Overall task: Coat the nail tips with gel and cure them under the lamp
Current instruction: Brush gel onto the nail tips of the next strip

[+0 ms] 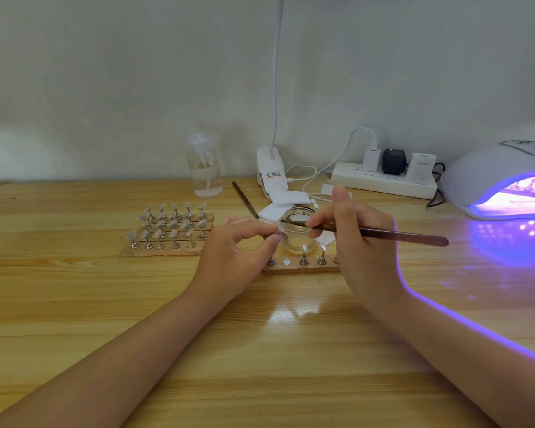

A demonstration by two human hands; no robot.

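**Brush meeting a nail tip over the glass jar**

The left hand (238,251) is pinching a small nail tip on its metal stand (282,235) between thumb and forefinger, holding it just above the near rim of the glass jar (298,233) at the middle of the table (74,304). The right hand (357,242) is gripping a brown brush (383,233) in a pen hold, its handle pointing toward 3 o'clock and its tip end reaching toward 9 o'clock to the held nail tip; whether the bristles are actually touching it is too small to tell.

Just at 6 o'clock of the jar, a wooden strip (301,267) is lying flat, carrying several upright stands with tips and one bare round magnet spot. At 9 o'clock of the hands, well apart, wooden strips with rows of nail tips (169,230) are sitting together. At 12 o'clock of the jar, white pads (286,203) are lying in a loose pile, with a second brush (244,199) lying beside them.

Farther toward 12 o'clock, a clear pump bottle (204,168), the clip base of a white desk lamp (271,171) and a white power strip (383,180) are standing along the wall. At 2 o'clock, the curing lamp (488,171) is glowing violet, with a strip of stands showing inside it
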